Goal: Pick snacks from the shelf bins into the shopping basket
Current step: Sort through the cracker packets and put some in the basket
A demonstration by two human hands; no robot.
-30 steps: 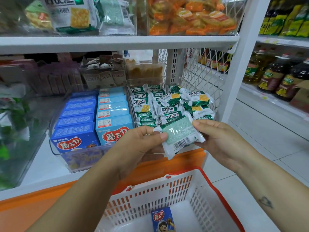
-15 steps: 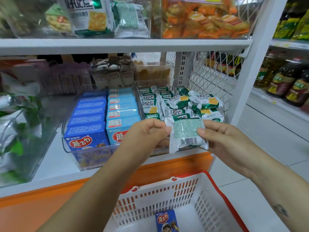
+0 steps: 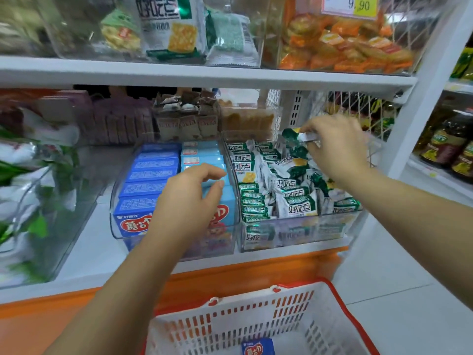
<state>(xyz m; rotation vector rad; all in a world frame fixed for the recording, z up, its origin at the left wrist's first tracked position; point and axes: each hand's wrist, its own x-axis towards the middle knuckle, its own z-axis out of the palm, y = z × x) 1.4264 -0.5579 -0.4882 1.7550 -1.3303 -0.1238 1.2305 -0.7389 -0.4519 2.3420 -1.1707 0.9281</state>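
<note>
Head view: crinkled green-and-white snack packet (image 3: 294,134) pinched by right hand (image 3: 335,147); left hand (image 3: 189,198) loosely curled, empty.

I see two clear bins side by side at the shelf's (image 3: 97,254) front edge. The left bin (image 3: 118,228) holds blue boxes (image 3: 146,190) in two rows running front to back. The right bin (image 3: 294,238) is heaped with green-and-white packets (image 3: 284,193) lying at all angles. One held packet (image 3: 294,134) is pinched, tilted, in my right hand (image 3: 335,147) above that bin's back. Below the shelf, the white red-rimmed basket (image 3: 256,313) has one blue box (image 3: 257,349) on its floor.
</note>
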